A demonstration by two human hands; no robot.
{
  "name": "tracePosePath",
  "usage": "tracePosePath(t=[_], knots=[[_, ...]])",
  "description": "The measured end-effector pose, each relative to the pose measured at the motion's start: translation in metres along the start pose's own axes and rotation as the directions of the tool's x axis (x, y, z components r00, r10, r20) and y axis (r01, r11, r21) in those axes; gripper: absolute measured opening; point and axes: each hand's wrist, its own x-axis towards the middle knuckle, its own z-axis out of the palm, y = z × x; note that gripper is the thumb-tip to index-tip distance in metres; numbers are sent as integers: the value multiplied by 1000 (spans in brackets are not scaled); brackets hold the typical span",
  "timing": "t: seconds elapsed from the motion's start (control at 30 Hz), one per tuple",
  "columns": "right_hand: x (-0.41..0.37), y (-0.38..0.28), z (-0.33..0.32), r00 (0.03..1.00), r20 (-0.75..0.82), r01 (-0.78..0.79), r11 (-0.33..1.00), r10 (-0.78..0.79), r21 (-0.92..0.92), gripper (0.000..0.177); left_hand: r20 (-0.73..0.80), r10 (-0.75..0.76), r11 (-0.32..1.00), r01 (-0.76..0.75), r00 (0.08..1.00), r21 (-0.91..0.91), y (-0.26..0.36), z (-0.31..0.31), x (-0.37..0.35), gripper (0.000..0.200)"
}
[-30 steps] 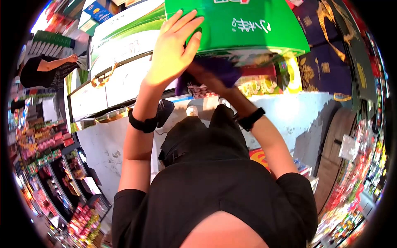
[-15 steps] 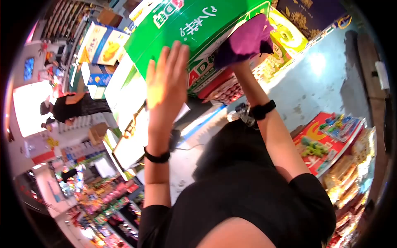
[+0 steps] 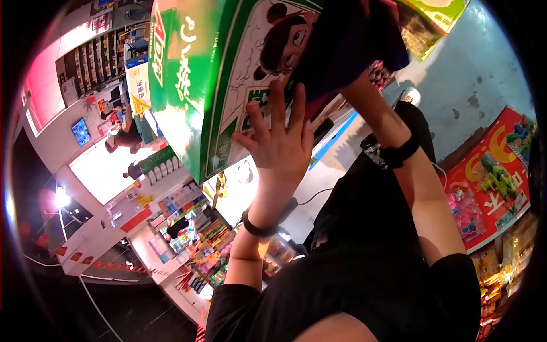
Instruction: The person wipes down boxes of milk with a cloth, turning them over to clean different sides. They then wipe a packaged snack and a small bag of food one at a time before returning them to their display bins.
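A large green box with white lettering and a cartoon face on its side stands tilted in view at the upper middle. My left hand lies against its printed side near the lower edge, fingers spread and holding nothing. To the right, my right hand holds a dark purple cloth against the same side. The cloth hides its fingers and part of the printed face.
A yellow-green package is beyond the cloth. At right, a red board carries small toys above packaged goods. Blue tape runs along the floor. Shelves and people are farther off at left.
The view has turned and moved closer to the box, showing more of its printed side. My left hand has shifted from the green face to that side. The cloth remains at my right hand.
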Motion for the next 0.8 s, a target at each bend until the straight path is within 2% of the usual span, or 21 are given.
tracePosePath(t=[0.07, 0.2, 0.27, 0.3, 0.33, 0.37, 0.4, 0.43, 0.47, 0.5, 0.53, 0.6, 0.63, 0.7, 0.73, 0.8], knots=[[-2, 2, -3, 987, 139, -87, 996, 83, 26, 45, -77, -20, 999, 22, 997, 24, 1, 5, 2, 50], [-6, -13, -9, 940, 278, -230, 969, 198, 87, 46, -97, 0, 995, 9, 995, 95, 0, 9, 3, 47], [-12, -31, -15, 910, 334, -295, 949, 244, 110, 46, -189, -35, 999, 35, 981, -5, 5, 0, 4, 40], [-18, -45, -18, 892, 373, -315, 943, 255, 108, 46, -186, -28, 1000, 27, 982, -7, 2, -2, 3, 40], [-27, -54, -19, 892, 368, -319, 943, 263, 98, 46, -318, 33, 966, -112, 947, -233, -4, -5, 2, 34], [-46, -67, -18, 859, 453, -298, 952, 239, 62, 47, -455, 58, 863, -274, 889, -425, -9, -6, 3, 29], [-60, -78, -17, 817, 534, -273, 962, 217, 27, 48, -464, 65, 856, -289, 883, -428, -11, -7, 6, 29], [-65, -83, -20, 820, 528, -271, 963, 223, 13, 48, -452, 4, 767, -293, 892, -571, -12, -10, 10, 27], [-68, -89, -24, 842, 485, -333, 935, 235, 125, 47, -426, -53, 656, -290, 903, -697, -11, -13, 14, 26], [-69, -91, -27, 860, 444, -384, 891, 251, 241, 47, -449, -111, 661, -272, 887, -700, -9, -16, 21, 22], [-70, -89, -29, 860, 441, -386, 892, 256, 235, 47, -451, -107, 657, -277, 886, -701, -8, -17, 22, 22], [-59, -80, -37, 860, 483, -332, 898, 162, 289, 41, -395, -199, 668, -171, 897, -725, -9, -20, 21, 19], [-50, -76, -41, 860, 482, -333, 899, 166, 284, 41, -402, -205, 690, -160, 892, -706, -9, -23, 21, 13], [-28, -66, -47, 913, 400, -171, 964, 78, 202, 35, -389, -234, 692, -128, 891, -710, -10, -25, 18, 13], [-21, -60, -44, 913, 400, -168, 965, 75, 202, 35, -377, -267, 697, -92, 887, -711, -10, -25, 15, 14], [-7, -44, -32, 982, 35, -187, 957, 184, 220, 32, -376, -259, 730, -74, 890, -679, -14, -23, 11, 17]])
